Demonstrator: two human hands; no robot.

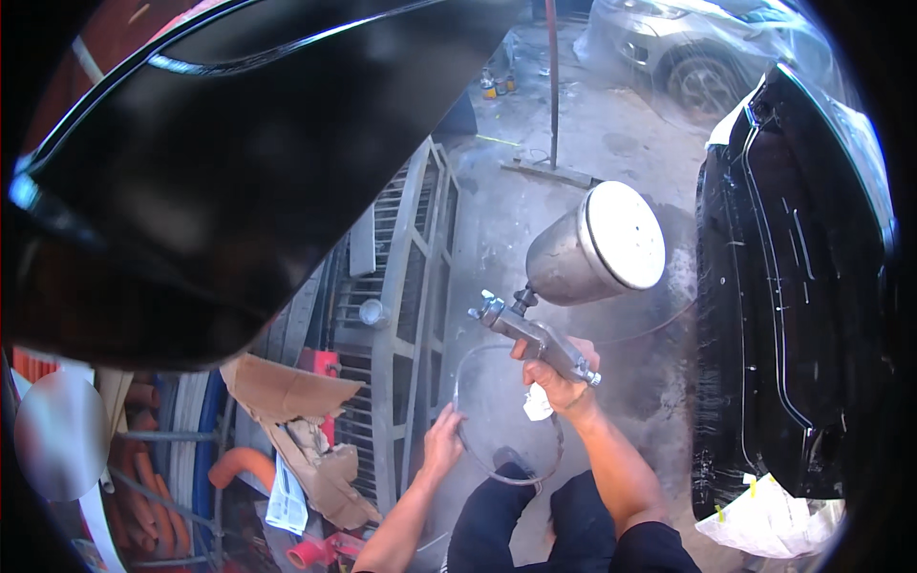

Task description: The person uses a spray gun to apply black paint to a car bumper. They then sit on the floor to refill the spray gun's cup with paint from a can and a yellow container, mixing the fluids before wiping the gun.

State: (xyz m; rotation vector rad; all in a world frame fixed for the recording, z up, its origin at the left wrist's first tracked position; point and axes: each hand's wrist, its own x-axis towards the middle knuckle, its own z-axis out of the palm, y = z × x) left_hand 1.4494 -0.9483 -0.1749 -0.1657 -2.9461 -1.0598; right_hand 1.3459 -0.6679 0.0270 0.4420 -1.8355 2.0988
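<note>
A grey metal spray gun (544, 346) is being held up in front of the knees by the right hand (570, 375), with its fingers wrapped around the handle. A big, round, silver metal cup (562, 263) is being carried on the gun, tipping to the right. It is being covered by a flat, round, white lid (628, 236), so what is inside is being hidden. A thin, grey, looped hose (506, 480) is being touched by the left hand (443, 439); its fingers are being bent partway, but how tightly they grip cannot be told. At the grey, slatted metal frame (396, 315), a small, pale, round container (373, 312) is being seen, its inside unclear.
</note>
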